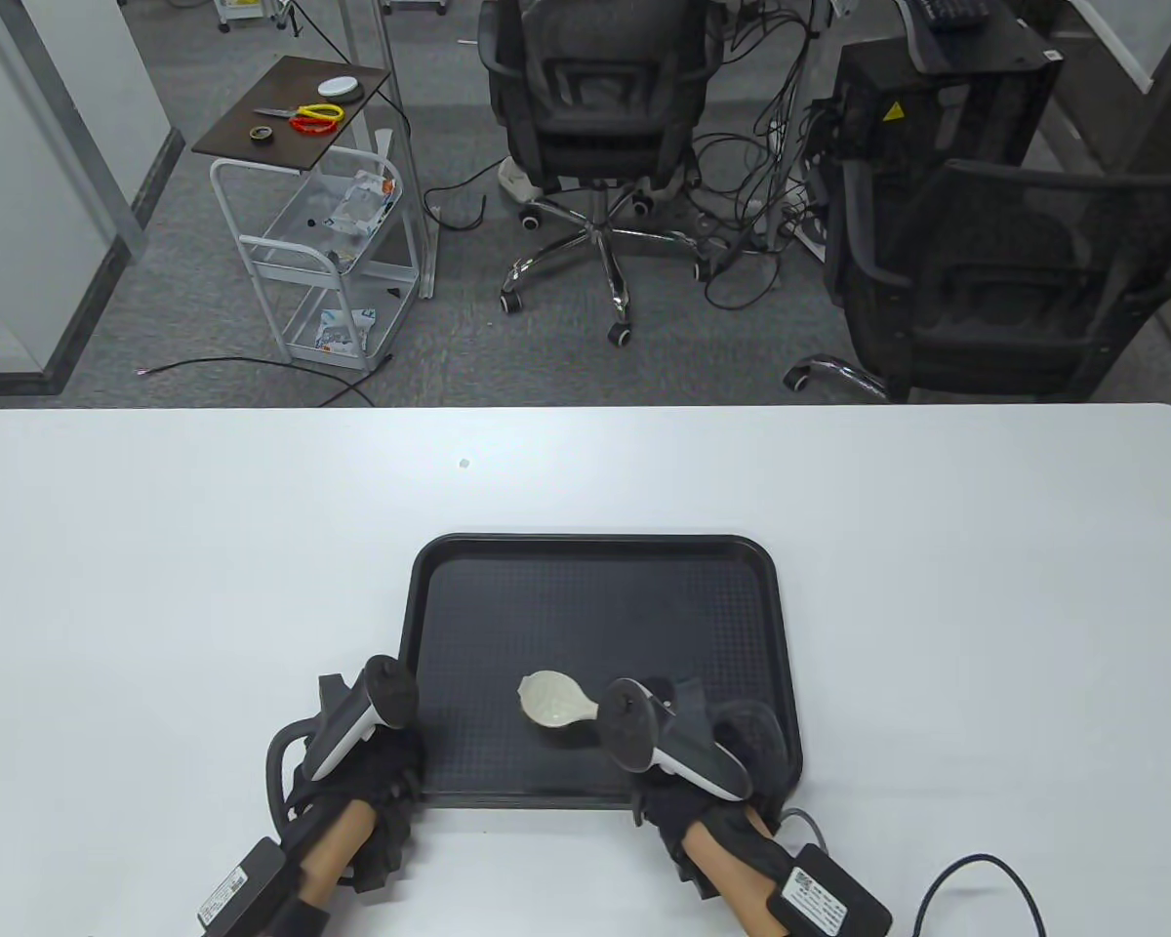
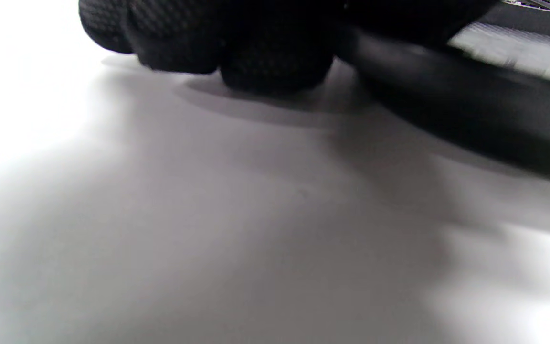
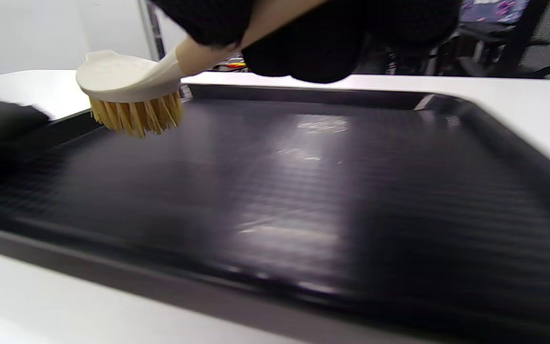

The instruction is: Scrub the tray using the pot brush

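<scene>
Right fingers: the right hand has its fingers curled round the handle of the pot brush, clamped on it, at the near edge of the tray.
Left fingers: the left hand lies at the tray's near left corner; its fingers look curled down against the counter beside the rim. Whether they grip the rim I cannot tell, as the wrist view is blurred.
Pot brush: cream head with tan bristles, over the near middle of the tray floor. In the right wrist view the bristles point down at the floor; they seem just off it or barely touching, and I cannot tell which.
Tray: the tray, black, with a textured floor and raised rim, lies flat on the counter, toward its near edge.
Step in hand: judged as scrubbing, with the brush working the near part of the tray while the left hand steadies it.
Next move: probably press the bristles down and stroke across to the far floor and corners, keeping the tray pinned so it does not slide.
</scene>
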`<move>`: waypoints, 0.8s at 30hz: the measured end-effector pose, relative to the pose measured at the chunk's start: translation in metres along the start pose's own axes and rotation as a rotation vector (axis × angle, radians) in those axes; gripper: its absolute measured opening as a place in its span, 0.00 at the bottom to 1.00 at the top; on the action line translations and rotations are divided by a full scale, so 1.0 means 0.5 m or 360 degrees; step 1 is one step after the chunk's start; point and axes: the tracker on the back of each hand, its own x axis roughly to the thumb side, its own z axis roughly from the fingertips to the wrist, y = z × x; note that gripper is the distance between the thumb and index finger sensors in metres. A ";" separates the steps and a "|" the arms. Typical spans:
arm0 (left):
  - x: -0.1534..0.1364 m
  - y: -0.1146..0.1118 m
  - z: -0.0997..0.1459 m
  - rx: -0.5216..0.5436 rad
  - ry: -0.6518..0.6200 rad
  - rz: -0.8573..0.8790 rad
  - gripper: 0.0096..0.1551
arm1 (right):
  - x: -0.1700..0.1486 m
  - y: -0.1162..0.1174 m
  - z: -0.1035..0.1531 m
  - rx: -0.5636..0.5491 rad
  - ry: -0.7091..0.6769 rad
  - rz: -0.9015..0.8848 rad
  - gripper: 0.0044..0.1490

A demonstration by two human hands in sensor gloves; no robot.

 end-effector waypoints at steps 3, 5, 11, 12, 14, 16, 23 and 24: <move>0.000 0.000 0.000 0.0002 -0.0002 0.0002 0.47 | 0.047 0.024 -0.013 0.0032 -0.0061 0.0032 0.34; 0.000 0.000 0.000 0.0004 -0.0002 0.0000 0.47 | 0.074 0.040 -0.018 0.0051 -0.0107 0.0018 0.34; 0.000 0.000 0.000 -0.0002 -0.0006 0.0005 0.47 | 0.106 0.063 -0.018 0.0025 -0.0180 0.0039 0.34; 0.000 0.000 0.000 -0.0001 -0.0006 0.0004 0.47 | 0.107 0.066 -0.016 0.0025 -0.0196 0.0035 0.34; 0.000 0.000 0.000 -0.0002 -0.0007 0.0004 0.47 | 0.101 0.070 -0.011 0.0020 -0.0214 0.0064 0.33; 0.000 0.000 0.000 -0.0004 -0.0008 0.0007 0.47 | 0.076 0.063 -0.002 0.0090 -0.0173 0.0021 0.33; 0.000 0.000 0.000 -0.0002 -0.0006 0.0003 0.47 | -0.082 0.051 0.046 0.0153 0.0042 -0.0042 0.33; 0.000 0.000 0.000 -0.0003 -0.0005 0.0002 0.47 | -0.112 0.047 0.057 0.0159 0.0083 -0.0045 0.32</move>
